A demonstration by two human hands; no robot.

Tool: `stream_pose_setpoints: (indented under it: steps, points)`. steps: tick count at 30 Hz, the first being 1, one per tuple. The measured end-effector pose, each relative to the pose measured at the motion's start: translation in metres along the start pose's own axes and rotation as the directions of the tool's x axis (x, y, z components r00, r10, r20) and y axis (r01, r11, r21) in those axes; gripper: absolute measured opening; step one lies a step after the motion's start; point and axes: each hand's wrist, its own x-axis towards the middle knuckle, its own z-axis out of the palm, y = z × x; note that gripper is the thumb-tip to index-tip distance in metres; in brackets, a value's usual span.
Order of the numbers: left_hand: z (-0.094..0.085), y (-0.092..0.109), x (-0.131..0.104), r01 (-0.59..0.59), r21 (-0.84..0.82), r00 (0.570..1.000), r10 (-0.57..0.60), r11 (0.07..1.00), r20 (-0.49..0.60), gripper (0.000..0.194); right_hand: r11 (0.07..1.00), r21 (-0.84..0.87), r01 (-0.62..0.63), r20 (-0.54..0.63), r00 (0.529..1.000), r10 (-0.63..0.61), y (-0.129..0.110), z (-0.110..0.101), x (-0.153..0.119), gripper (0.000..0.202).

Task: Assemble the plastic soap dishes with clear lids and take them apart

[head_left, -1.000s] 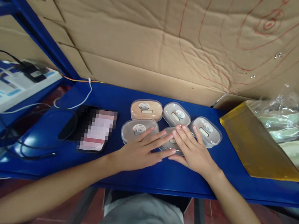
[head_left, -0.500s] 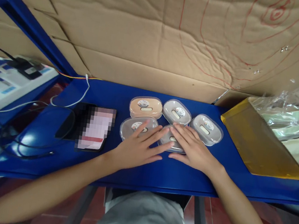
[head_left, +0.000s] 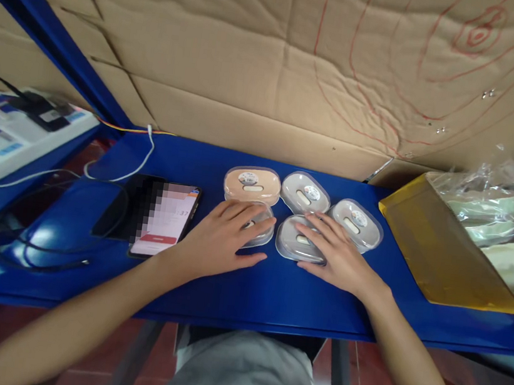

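Note:
Several oval boxes with clear plastic covers and round stickers are grouped on the blue table (head_left: 233, 300). My left hand (head_left: 216, 234) lies over the front-left grey box (head_left: 260, 237), fingers spread, hiding much of it. On the front-right grey box (head_left: 289, 240) rest the fingers of my right hand (head_left: 340, 257), also apart; neither hand is gripping. Behind them sit a peach box (head_left: 259, 179), a grey box (head_left: 299, 187) to its right, and another grey box (head_left: 368, 233) at the right end of the group.
A phone (head_left: 166, 218) lies left of the boxes, beside a black flat item and cables (head_left: 58, 264). Farther left is a white power strip (head_left: 66, 129). To the right, an open cardboard box (head_left: 437, 260) holds pale green pieces in plastic bags. Cardboard (head_left: 218, 55) stands behind.
My left hand has shifted left, away from the front-right box and further over the front-left one. My right hand has moved slightly right, leaving more of its box showing.

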Motion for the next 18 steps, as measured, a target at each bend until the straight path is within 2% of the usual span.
stream_pose_setpoints:
  steps: [11, 15, 18]
  points:
    - [0.000, -0.009, -0.007, 0.029, -0.027, 0.995, -0.026, 0.999, 0.097, 0.063, 1.000, -0.003, -0.007, -0.028, 1.000, 0.007, 0.000, 0.004, 0.002, 0.080]
    - [-0.001, -0.013, -0.007, 0.098, -0.086, 0.992, -0.090, 0.991, 0.091, 0.061, 0.999, 0.042, -0.007, -0.033, 0.999, 0.009, 0.000, 0.000, 0.003, 0.085]
    - [-0.003, -0.017, -0.006, 0.157, -0.156, 0.984, -0.140, 0.975, 0.113, 0.060, 0.995, 0.098, 0.006, -0.090, 0.996, 0.002, 0.002, -0.006, 0.001, 0.087]
